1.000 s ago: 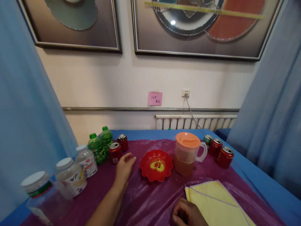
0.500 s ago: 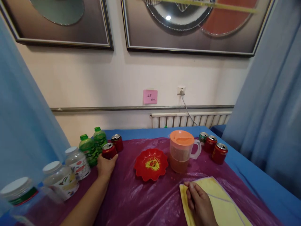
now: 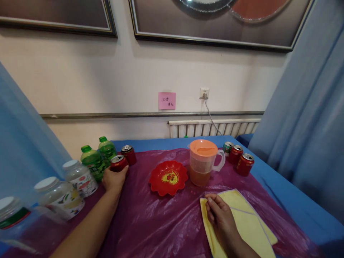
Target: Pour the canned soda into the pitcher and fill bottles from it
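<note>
The left hand was curled around a red can just beside 2 green bottles on the counter; the right hand pinched the yellow cloth by its far-left corner. Both grips looked made, though neither thing appeared raised.

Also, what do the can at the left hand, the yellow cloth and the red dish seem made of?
Can: likely aluminium, shiny silver rim. Yellow cloth: matte fabric, fibre unclear, soft folds and lilac edging. Red dish: probably plastic, glossy with a moulded-looking scalloped rim.
</note>
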The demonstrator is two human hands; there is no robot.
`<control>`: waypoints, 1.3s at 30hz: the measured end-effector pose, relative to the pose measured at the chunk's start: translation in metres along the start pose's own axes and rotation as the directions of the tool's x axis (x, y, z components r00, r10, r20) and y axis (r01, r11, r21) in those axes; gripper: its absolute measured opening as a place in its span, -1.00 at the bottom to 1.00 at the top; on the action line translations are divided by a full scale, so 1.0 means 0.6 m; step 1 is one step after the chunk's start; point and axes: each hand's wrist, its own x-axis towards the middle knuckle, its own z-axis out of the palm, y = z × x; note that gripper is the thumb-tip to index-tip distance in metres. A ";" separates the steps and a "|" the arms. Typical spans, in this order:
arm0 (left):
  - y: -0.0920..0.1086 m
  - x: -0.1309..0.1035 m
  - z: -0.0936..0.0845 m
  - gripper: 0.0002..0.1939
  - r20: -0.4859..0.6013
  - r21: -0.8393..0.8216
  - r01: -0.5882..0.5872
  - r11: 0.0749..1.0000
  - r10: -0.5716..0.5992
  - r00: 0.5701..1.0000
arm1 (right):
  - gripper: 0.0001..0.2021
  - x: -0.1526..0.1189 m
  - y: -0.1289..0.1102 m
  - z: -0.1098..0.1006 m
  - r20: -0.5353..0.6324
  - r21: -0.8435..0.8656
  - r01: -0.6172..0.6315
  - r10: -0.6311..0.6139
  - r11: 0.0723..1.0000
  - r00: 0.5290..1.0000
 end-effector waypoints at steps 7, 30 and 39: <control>0.043 -0.074 -0.017 -0.30 0.009 -0.144 -0.083 0.986 0.085 0.996 | -0.55 -0.001 0.010 -0.007 0.107 -0.245 -0.007 0.034 0.969 0.994; 0.084 -0.208 0.036 -0.26 0.255 -0.337 -0.345 0.876 0.437 0.862 | -0.44 0.026 -0.094 -0.086 -0.068 -0.531 0.212 -0.290 0.820 0.955; 0.052 -0.205 0.050 -0.39 0.290 -0.260 -0.544 0.798 0.602 0.744 | -0.39 0.192 -0.195 -0.028 -0.095 -0.538 0.441 -0.572 0.718 0.815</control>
